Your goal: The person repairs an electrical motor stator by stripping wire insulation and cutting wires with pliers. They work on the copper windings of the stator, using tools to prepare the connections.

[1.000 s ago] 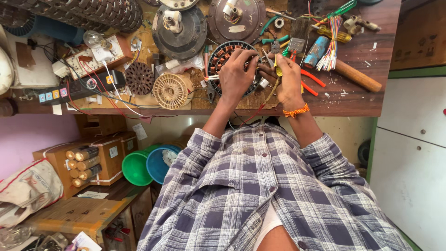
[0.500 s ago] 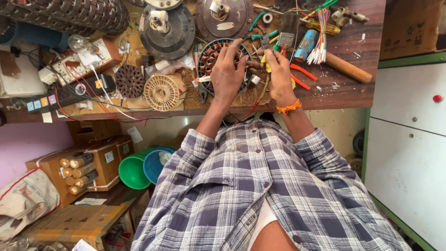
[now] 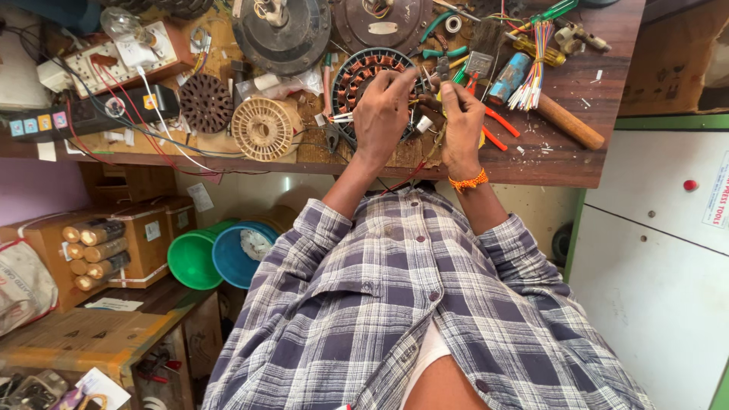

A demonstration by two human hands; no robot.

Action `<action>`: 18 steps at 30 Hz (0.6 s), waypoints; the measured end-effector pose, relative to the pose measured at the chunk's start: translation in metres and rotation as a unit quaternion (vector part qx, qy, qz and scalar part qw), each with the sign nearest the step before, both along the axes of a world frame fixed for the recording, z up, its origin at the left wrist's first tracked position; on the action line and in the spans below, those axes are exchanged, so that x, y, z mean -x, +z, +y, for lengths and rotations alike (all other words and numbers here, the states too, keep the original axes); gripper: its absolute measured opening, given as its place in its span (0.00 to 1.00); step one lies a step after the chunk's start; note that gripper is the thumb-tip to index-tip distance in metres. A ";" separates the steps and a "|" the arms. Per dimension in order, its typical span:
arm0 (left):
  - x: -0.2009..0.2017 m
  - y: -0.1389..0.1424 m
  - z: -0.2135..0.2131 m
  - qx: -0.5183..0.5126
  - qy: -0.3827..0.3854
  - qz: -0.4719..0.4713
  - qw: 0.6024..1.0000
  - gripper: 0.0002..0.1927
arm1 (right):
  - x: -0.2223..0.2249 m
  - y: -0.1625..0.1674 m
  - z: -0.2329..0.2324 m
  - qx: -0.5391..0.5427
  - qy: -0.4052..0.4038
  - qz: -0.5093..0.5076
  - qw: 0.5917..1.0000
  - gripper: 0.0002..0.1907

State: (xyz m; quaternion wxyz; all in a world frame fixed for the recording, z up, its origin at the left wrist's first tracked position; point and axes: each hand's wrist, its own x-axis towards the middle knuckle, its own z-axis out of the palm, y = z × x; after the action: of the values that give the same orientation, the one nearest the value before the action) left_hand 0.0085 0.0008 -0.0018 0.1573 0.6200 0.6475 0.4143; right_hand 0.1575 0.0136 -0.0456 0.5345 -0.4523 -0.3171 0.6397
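A round fan stator (image 3: 355,77) with copper windings lies on the wooden bench (image 3: 562,163). My left hand (image 3: 382,115) rests over its right side, fingertips pinched on a thin wire at the rim. My right hand (image 3: 461,127), with an orange thread band on the wrist, is just to the right of the stator. Its thumb and forefinger are pinched on a thin wire end close to the left fingertips. The wire between the two hands is too fine to follow. My checked shirt fills the lower half of the view.
A cream wire spool (image 3: 266,127), a brown rotor core (image 3: 206,102) and a power strip (image 3: 83,115) lie to the left. Two motor housings (image 3: 282,30) sit behind, with coloured wires (image 3: 531,68), red-handled pliers (image 3: 495,130) and a wooden handle (image 3: 568,121) on the right. Green and blue bowls (image 3: 194,260) stand under the bench.
The view has dipped and drawn closer to the bench. Both hands stay at the stator, and the fingertips have come closer together at its right rim.
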 end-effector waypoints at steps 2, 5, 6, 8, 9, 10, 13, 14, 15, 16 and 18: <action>0.000 -0.003 0.001 0.017 -0.002 -0.035 0.999 0.15 | -0.001 -0.002 -0.002 0.021 -0.005 0.010 1.000 0.13; 0.002 -0.005 0.001 -0.027 -0.023 -0.025 0.999 0.09 | -0.003 -0.002 -0.003 0.022 -0.009 0.021 0.999 0.12; 0.002 -0.003 0.001 -0.011 -0.027 -0.025 0.999 0.08 | -0.003 -0.001 -0.003 0.017 -0.010 0.024 1.000 0.12; 0.003 0.000 0.001 0.022 -0.036 -0.018 0.999 0.06 | -0.002 0.004 -0.002 0.001 -0.023 -0.059 0.998 0.12; 0.004 0.002 0.001 0.009 -0.026 -0.006 1.000 0.06 | 0.001 0.007 -0.001 -0.006 -0.031 -0.091 0.995 0.13; 0.003 0.004 0.002 -0.003 -0.016 0.012 1.000 0.05 | 0.003 0.009 0.000 0.003 -0.031 -0.050 0.998 0.13; 0.003 0.005 0.004 -0.024 0.002 0.074 0.997 0.07 | 0.009 0.012 -0.001 0.046 -0.062 0.012 0.997 0.14; 0.000 0.003 0.006 -0.035 0.007 0.078 0.996 0.08 | 0.011 0.011 0.001 0.058 -0.089 -0.015 0.994 0.15; -0.002 0.001 0.007 -0.051 -0.007 0.099 0.994 0.11 | 0.003 0.010 0.004 0.070 -0.119 -0.054 0.989 0.16; -0.003 -0.001 0.007 -0.067 -0.021 0.112 0.991 0.14 | -0.002 0.008 0.005 0.084 -0.133 -0.067 0.985 0.16; -0.008 -0.001 0.003 -0.034 -0.023 0.065 0.997 0.12 | -0.012 0.007 0.006 0.061 -0.144 -0.067 0.985 0.16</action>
State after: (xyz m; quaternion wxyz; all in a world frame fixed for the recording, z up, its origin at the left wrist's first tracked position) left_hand 0.0165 0.0041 -0.0024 0.1030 0.6652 0.6275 0.3914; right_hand 0.1700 0.0191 -0.0388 0.5700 -0.5667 -0.2441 0.5425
